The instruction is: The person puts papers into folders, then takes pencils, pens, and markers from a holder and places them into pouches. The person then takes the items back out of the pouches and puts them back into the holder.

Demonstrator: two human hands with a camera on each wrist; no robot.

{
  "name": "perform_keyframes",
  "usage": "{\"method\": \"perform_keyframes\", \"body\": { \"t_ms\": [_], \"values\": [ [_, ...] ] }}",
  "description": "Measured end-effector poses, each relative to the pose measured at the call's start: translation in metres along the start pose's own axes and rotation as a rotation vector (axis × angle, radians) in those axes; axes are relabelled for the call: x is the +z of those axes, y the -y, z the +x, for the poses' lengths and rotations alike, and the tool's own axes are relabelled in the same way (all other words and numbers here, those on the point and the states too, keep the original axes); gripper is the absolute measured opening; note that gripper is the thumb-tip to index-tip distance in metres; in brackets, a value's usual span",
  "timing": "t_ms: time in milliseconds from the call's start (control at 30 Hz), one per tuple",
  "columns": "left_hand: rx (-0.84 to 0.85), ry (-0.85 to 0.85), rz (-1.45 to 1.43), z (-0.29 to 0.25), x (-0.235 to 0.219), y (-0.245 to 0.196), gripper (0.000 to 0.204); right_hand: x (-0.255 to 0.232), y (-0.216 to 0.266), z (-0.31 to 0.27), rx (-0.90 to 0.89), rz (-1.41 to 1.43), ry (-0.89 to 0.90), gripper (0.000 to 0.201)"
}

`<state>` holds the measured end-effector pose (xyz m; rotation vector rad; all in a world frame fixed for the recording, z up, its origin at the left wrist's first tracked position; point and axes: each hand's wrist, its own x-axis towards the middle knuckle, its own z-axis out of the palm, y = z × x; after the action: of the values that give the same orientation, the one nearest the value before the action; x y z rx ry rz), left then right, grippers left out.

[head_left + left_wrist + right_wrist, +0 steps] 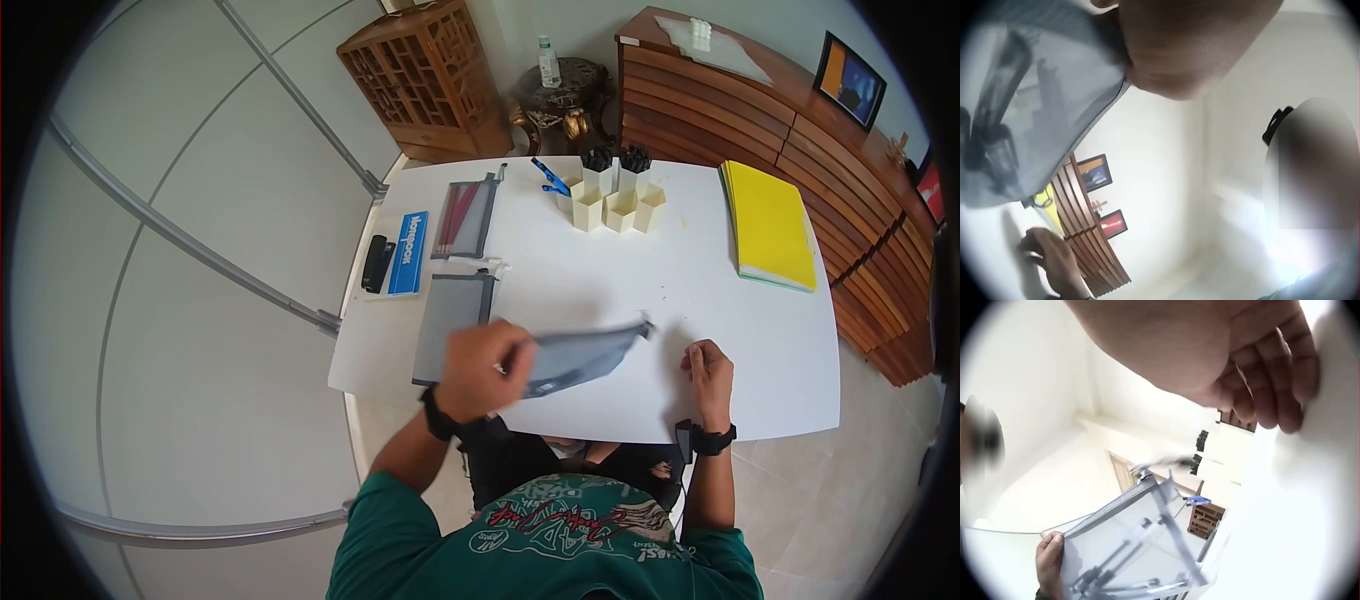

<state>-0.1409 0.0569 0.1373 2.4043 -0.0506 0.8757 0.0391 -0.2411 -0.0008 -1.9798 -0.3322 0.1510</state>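
While I have the left hand (485, 372) raised over the near side of the white table (780, 385), its fingers and thumb pinch one end of a grey mesh zipper pouch (592, 358). This pouch hangs tilted toward the right, its far corner between my two hands; through the mesh I make out slim, long shapes, too blurred to name. My right hand (708, 372) is at the near right of the table, well apart from the pouch, with its fingers loosely bent and close together. Partly behind my left hand, a second grey zipper pouch (452, 315) lies flat, and just beyond it lies a mesh pouch with red pencils (460, 218). Left of these I see a blue box (408, 253) beside a black stapler (376, 264). On the far side stands a cluster of cream hexagonal pen cups (620, 210), a blue tool (551, 178) leaning in its left side and black bundles (635, 158) topping the far cups. To the far right lies a yellow folder (772, 225).
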Motion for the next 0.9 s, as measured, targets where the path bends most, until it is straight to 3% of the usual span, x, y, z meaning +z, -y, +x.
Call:
{"method": "perform_keyframes", "body": {
  "t_ms": [100,167,233,367,433,467,500,533,700,767,800,900],
  "values": [
    [-0.214,-0.211,0.125,0.027,-0.036,0.034,0.007,0.004,-0.021,0.003,-0.047,0.074,0.04,0.016],
    [-0.175,-0.33,0.225,0.058,-0.054,0.056,0.006,0.002,-0.028,0.003,-0.033,0.156,0.044,0.013],
    [-0.031,-0.384,0.358,0.082,-0.066,0.087,0.006,0.002,-0.029,0.004,-0.02,0.24,0.05,0.01],
    [0.145,-0.331,0.594,0.103,-0.055,0.145,0.008,-0.001,-0.029,0.006,0.008,0.261,0.085,0.005],
    [0.132,-0.011,0.659,0.095,-0.04,0.185,0.012,-0.002,-0.031,0.006,0.005,0.253,0.103,0.005],
    [0.137,-0.016,0.659,0.085,-0.03,0.204,0.012,-0.002,-0.033,0.006,0.004,0.257,0.103,0.005],
    [0.104,0.106,0.682,0.07,-0.019,0.222,0.015,-0.002,-0.033,0.006,0.007,0.26,0.102,0.005],
    [0.07,0.231,0.703,0.06,-0.013,0.222,0.02,-0.002,-0.033,0.006,0.008,0.26,0.099,0.005],
    [-0.048,0.231,0.506,0.016,-0.011,0.185,0.035,-0.005,-0.026,0.003,0.035,0.3,0.096,0.005],
    [-0.026,0.372,0.417,-0.003,-0.02,0.17,0.043,-0.005,-0.029,0.003,0.036,0.302,0.101,0.005],
    [-0.15,0.521,0.373,-0.013,-0.025,0.161,0.058,-0.004,-0.029,0.005,0.026,0.308,0.103,0.005],
    [-0.119,0.629,0.326,-0.062,-0.021,0.176,0.068,-0.004,-0.025,0.005,0.038,0.273,0.109,0.005]
  ]
}}
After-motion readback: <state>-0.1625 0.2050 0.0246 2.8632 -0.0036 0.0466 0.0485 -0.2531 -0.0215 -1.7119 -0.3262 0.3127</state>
